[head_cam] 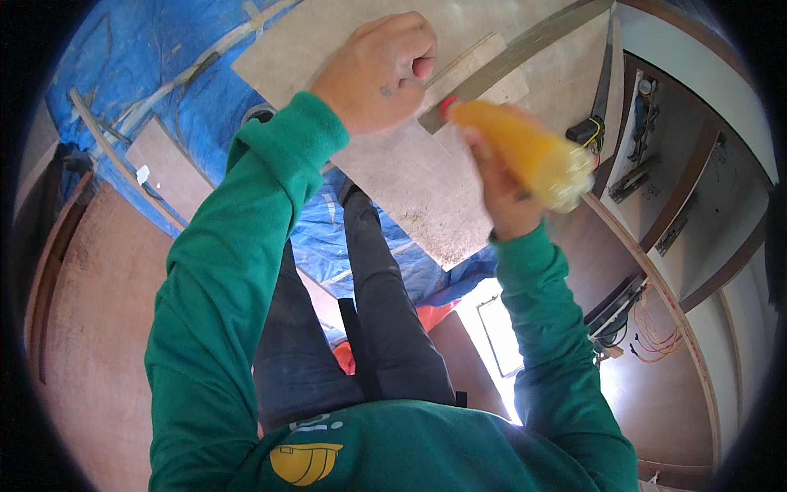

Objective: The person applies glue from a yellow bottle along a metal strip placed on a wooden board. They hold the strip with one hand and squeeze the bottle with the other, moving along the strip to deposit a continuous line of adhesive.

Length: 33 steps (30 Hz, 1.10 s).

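Note:
My left hand (384, 77) is curled into a fist above a thin plywood panel (418, 184), and nothing shows in its fingers. Right of it, my right hand (501, 178) grips a clear plastic bottle of yellow-orange liquid (522, 141). The bottle lies tilted, its red tip (449, 108) pointing up-left toward the fist, its base toward the right; it is blurred. Beneath both hands, a pale wooden strip (470, 64) and a darker board (529, 52) run slantwise across the panel. What the tip touches cannot be told.
A handsaw (605, 80) and a black-and-yellow tape measure (585, 131) lie at the upper right. Built-in shelves (679, 184) hold tools beyond a curved wooden edge. Loose wires (661, 335) hang at the right. A blue tarpaulin (166, 43) covers the floor, with offcuts on it.

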{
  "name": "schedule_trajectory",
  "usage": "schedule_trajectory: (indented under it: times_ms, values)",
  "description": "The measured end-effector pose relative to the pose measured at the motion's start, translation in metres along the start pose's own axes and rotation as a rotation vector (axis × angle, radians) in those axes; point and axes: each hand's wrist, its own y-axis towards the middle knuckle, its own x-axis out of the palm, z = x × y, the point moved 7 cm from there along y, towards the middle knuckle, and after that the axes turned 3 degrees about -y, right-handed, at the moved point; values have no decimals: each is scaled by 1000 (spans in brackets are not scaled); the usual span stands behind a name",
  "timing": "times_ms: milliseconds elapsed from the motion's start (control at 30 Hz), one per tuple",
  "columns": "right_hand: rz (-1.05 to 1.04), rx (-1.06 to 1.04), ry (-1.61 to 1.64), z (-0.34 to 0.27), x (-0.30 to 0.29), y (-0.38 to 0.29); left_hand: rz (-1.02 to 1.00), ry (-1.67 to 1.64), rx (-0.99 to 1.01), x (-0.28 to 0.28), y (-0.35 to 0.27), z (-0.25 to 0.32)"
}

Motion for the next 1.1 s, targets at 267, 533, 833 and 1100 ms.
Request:
schedule_trajectory:
  times_ms: [267, 533, 833, 1100]
  values:
    - [-8, 78, 71, -1, 20, -14, 7, 49, 41, -3, 1, 4]
    - [-37, -70, -130, -4, 16, -25, 0, 52, 37, -2, 2, 3]
    - [153, 196, 248, 19, -8, 22, -41, -59, -80, -1, -2, 2]
    - [60, 86, 28, -3, 3, 5, 16, 47, 36, -2, 0, 2]
